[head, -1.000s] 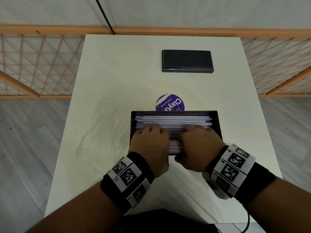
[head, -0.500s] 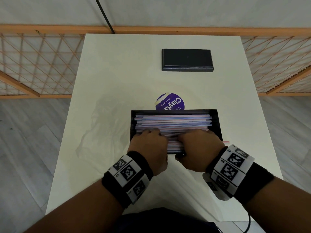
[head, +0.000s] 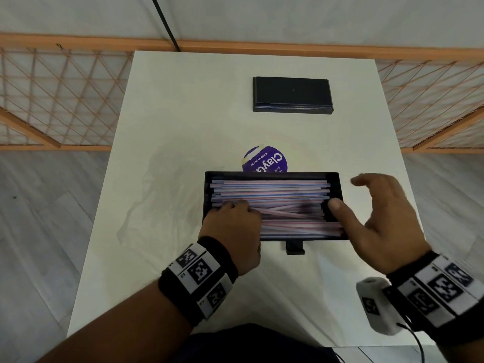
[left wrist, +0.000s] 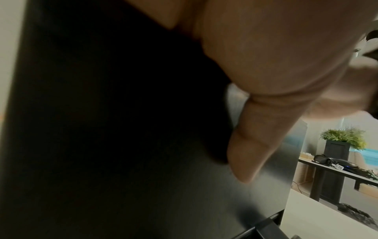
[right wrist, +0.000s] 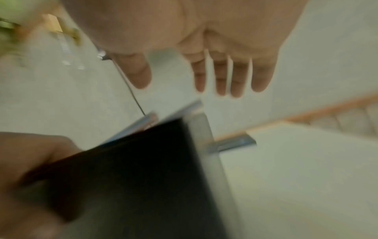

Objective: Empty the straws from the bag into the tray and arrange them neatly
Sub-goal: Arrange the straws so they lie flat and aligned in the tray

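The black tray [head: 272, 175] sits mid-table, full of pink and blue straws [head: 275, 191] lying lengthwise; a few near the front cross at a slant. My left hand [head: 233, 213] rests on the straws at the tray's near left, fingers bent down onto them. In the left wrist view its thumb [left wrist: 251, 153] lies against the tray's dark outer wall [left wrist: 122, 129]. My right hand [head: 344, 193] hovers at the tray's right end, fingers spread and holding nothing, thumb close to the straw tips. In the blurred right wrist view, the right hand [right wrist: 174, 84] is above the tray [right wrist: 143, 161].
The crumpled clear bag [head: 146, 195] lies flat on the table left of the tray. A round purple label [head: 264, 159] lies just behind the tray. A black lid [head: 292, 94] lies further back. An orange lattice rail [head: 52, 100] runs behind and beside the white table [head: 183, 100].
My right hand has lifted off the straws and swung out to the tray's right end, fingers spread. My left hand has stayed on the straws at the left.
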Demonstrator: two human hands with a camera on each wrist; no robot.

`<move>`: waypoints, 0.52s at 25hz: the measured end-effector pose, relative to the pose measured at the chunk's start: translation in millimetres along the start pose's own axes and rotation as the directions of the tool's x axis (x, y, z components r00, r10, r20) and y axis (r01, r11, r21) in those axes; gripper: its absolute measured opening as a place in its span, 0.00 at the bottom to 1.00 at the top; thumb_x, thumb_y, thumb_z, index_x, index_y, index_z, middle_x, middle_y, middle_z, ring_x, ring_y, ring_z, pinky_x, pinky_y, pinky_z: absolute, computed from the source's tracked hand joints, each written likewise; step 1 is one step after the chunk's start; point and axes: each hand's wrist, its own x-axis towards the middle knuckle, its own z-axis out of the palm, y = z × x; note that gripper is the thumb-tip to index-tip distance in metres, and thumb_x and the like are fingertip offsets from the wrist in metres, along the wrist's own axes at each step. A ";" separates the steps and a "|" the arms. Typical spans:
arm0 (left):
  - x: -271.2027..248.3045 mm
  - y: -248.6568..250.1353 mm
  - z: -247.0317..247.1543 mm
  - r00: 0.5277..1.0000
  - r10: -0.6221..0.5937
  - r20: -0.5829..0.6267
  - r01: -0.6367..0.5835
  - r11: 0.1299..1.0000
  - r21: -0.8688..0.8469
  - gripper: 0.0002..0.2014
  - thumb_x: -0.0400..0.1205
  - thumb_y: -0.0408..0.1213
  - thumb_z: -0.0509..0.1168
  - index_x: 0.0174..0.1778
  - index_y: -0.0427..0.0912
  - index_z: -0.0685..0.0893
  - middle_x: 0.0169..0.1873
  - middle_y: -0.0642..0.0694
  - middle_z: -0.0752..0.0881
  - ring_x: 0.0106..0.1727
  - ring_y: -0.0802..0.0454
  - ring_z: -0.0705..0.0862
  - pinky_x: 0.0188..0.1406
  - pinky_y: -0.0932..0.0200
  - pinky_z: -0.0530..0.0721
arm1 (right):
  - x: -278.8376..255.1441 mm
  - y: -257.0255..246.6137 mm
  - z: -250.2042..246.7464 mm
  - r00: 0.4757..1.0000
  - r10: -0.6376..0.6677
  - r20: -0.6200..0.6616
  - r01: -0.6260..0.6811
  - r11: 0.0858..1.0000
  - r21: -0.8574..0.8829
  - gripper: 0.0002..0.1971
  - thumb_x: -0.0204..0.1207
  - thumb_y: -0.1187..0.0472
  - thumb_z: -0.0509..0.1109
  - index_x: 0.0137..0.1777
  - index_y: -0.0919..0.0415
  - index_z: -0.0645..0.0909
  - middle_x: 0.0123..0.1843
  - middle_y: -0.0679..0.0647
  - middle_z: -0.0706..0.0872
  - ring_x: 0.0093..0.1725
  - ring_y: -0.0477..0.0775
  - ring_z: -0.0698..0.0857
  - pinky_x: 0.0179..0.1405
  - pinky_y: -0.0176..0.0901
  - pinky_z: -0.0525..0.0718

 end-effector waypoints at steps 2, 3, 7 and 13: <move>0.6 2.9 -1.5 1.000 0.009 -0.003 -0.009 1.000 0.011 0.21 0.78 0.52 0.64 0.64 0.47 0.79 0.61 0.45 0.81 0.61 0.41 0.81 0.59 0.47 0.83 | -12.5 -5.6 14.6 0.995 -0.022 0.095 0.007 0.989 0.148 0.40 0.72 0.34 0.64 0.72 0.67 0.69 0.72 0.58 0.73 0.77 0.53 0.69 0.75 0.29 0.59; 0.6 4.1 -2.5 1.000 0.017 -0.006 -0.017 1.000 0.014 0.21 0.79 0.52 0.64 0.65 0.47 0.78 0.61 0.45 0.80 0.62 0.41 0.81 0.59 0.46 0.83 | -18.7 -9.1 25.3 0.982 -0.073 0.172 0.044 0.985 0.168 0.43 0.73 0.34 0.64 0.76 0.67 0.65 0.78 0.58 0.68 0.82 0.53 0.63 0.80 0.35 0.56; -1.7 10.6 -5.1 0.999 0.048 -0.024 -0.048 0.999 0.001 0.22 0.80 0.52 0.63 0.68 0.47 0.75 0.62 0.46 0.79 0.63 0.43 0.80 0.62 0.45 0.82 | -17.3 -8.6 21.7 0.966 -0.118 0.231 0.120 0.993 0.007 0.40 0.69 0.32 0.66 0.74 0.60 0.69 0.79 0.58 0.71 0.83 0.63 0.63 0.81 0.65 0.60; -4.6 9.2 -8.2 0.997 0.051 -0.050 -0.052 0.998 -0.018 0.21 0.80 0.51 0.63 0.68 0.48 0.75 0.62 0.47 0.80 0.63 0.44 0.80 0.63 0.47 0.80 | -12.0 -22.1 21.6 0.903 -0.205 0.378 0.329 0.895 -0.301 0.19 0.64 0.40 0.64 0.46 0.53 0.82 0.43 0.48 0.84 0.47 0.59 0.84 0.60 0.58 0.75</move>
